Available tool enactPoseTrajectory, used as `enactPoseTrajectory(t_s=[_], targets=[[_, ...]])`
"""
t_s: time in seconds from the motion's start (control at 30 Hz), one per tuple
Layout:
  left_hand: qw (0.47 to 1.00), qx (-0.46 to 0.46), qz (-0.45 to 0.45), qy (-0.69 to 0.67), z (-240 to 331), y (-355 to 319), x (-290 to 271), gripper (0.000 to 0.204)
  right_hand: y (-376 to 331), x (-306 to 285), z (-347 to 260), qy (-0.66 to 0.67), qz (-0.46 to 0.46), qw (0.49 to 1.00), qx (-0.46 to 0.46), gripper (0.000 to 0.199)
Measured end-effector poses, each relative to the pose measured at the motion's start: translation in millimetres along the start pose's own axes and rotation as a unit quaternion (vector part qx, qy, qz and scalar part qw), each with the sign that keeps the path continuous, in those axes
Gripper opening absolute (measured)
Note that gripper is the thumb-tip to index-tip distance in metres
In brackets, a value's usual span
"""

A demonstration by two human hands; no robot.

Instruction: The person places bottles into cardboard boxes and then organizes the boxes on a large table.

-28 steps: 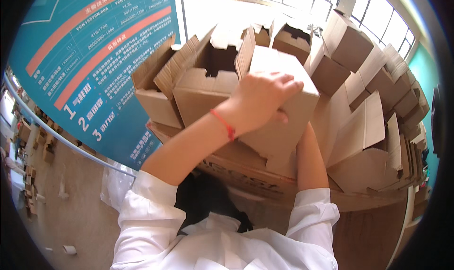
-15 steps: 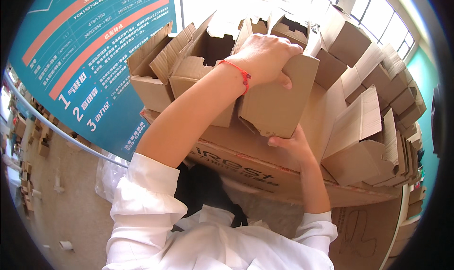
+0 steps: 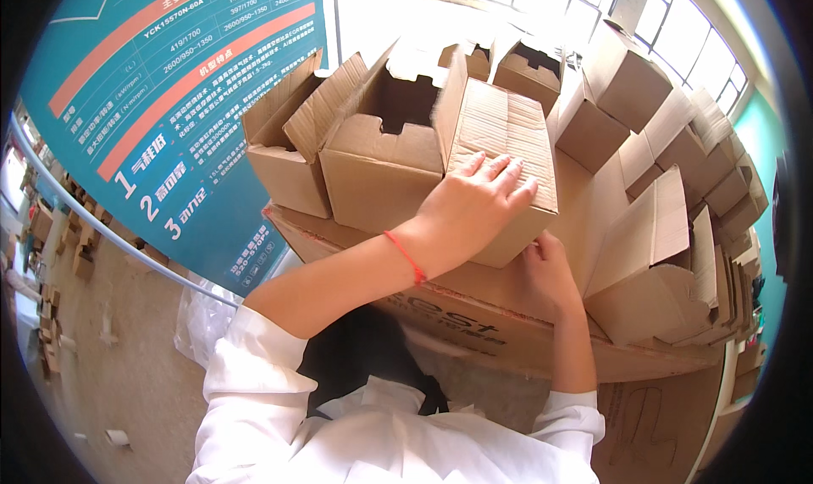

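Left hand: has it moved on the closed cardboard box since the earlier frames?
Yes. The left hand gripped the closed cardboard box's far top edge before; now it lies flat on the top face, nearer the person.

The small box under the left hand is matt brown corrugated cardboard, its ribbing showing through the top face. Beneath it, the large carton is smoother cardboard, and left of it hangs a glossy teal printed banner.
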State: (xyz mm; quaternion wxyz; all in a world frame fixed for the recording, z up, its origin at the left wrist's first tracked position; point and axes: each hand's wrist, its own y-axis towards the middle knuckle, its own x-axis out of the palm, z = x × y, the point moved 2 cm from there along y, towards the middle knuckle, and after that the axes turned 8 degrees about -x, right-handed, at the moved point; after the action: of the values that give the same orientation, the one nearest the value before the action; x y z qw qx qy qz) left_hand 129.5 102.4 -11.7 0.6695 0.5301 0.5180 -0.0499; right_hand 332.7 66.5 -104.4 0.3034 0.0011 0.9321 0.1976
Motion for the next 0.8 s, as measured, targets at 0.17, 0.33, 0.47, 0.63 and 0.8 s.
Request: enactPoseTrajectory(t_s=[0.17,0.33,0.47,0.63,0.8], targets=[[0.996,-0.006,-0.038,-0.079,-13.3,10.0,-12.3,0.063,1.3,8.7,21.2,0.320,0.075,0.932,0.156,0.040],[0.995,0.011,-0.037,-0.093,-27.7,3.7,-12.1,0.062,2.8,35.6,4.0,0.297,0.123,0.939,0.123,0.043],[0.995,0.017,-0.032,-0.097,-18.1,-0.2,-12.9,0.061,-3.4,32.3,19.0,0.225,0.113,0.963,0.094,0.044],[0.992,-0.099,-0.062,-0.046,9.0,12.0,-1.0,0.066,-4.7,21.6,6.8,0.066,0.104,0.987,0.099,0.042],[0.991,-0.127,0.032,-0.031,3.3,1.1,9.0,0.063,-9.4,-38.7,-80.1,-0.361,0.251,0.886,-0.148,0.052]])
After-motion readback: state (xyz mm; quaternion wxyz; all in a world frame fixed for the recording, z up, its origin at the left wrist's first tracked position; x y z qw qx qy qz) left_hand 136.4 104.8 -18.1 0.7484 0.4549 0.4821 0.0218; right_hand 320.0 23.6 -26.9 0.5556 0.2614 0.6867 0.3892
